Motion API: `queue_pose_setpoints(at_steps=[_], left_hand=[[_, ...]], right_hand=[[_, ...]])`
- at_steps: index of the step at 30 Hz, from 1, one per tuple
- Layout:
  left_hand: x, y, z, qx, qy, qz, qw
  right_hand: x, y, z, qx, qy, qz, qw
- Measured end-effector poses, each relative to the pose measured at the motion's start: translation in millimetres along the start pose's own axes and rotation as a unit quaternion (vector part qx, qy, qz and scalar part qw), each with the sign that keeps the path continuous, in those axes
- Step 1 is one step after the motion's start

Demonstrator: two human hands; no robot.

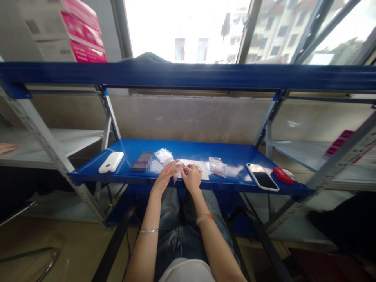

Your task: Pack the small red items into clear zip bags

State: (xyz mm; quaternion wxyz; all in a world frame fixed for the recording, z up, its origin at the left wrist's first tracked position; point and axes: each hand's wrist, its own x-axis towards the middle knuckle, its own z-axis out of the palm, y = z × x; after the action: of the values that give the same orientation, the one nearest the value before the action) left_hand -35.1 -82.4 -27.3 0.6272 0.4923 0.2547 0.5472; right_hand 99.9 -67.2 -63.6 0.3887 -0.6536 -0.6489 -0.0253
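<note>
Close together over the front middle of the blue shelf, my two hands work at small items. My left hand (167, 175) has thumb and fingers closed on a small clear plastic bag (176, 166). Right beside it, my right hand (192, 177) is bent down with pinched fingertips among tiny dark red pieces (185, 169); what it grips is too small to tell. A white sheet (205, 168) lies beneath the hands. Flat clear bags (163, 156) are piled behind my left hand, and more clear bags (217, 167) with small reddish contents lie right of my right hand.
On the blue shelf (188, 147) lie a white power bank (112, 161) with a cable, a blurred-out dark item (142, 161), a phone (262, 177) and a red-and-white object (283, 175). A blue beam (188, 74) crosses above. At far left, another person's hand (7, 148) shows.
</note>
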Motion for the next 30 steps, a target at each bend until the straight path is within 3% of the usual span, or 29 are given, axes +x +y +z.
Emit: queue_pose_setpoints(at_steps=[6, 30], left_hand=[[-0.1, -1.1, -1.2, 0.012, -0.008, -0.001, 1.0], [3.0, -7.6, -5.0, 0.018, -0.02, 0.02, 0.999]], right_hand=[[0.6, -0.9, -1.7, -0.001, -0.031, -0.008, 0.999], [4.6, -2.0, 3.9, 0.035, 0.016, 0.031, 0.999]])
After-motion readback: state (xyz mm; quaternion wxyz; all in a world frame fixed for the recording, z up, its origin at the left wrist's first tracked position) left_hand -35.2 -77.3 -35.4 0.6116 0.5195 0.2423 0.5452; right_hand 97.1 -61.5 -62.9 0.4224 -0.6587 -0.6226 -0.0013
